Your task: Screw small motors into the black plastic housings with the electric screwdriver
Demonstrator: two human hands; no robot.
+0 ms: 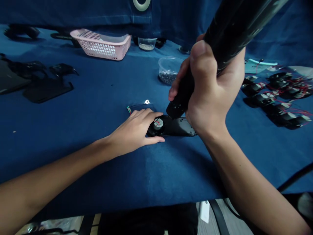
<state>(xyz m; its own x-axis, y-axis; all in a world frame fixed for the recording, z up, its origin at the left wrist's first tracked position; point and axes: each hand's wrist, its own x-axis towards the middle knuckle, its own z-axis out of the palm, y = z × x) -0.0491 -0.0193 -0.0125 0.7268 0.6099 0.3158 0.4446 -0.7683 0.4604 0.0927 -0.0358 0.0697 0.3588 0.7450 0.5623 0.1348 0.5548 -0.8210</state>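
My left hand [137,133] grips the left end of a long black plastic housing [177,126] lying on the blue cloth. Thumb and fingers press on its two long sides, around a small round silver motor [158,123] with red wires. In my right hand [210,85] is a thick black electric screwdriver [220,39], tilted, its lower end over the housing's upper edge. Its bit cannot be made out, and my right wrist hides the housing's right end. A small green circuit board [129,109] on a wire sits just beyond my left fingers.
A clear tub of small dark screws [168,73] stands behind the housing. Farther back are a pink basket [102,45] and another clear tub [146,44]. Black motor assemblies with red wires [278,101] lie at right, black plastic parts [49,86] at left. A blue curtain [85,14] hangs behind.
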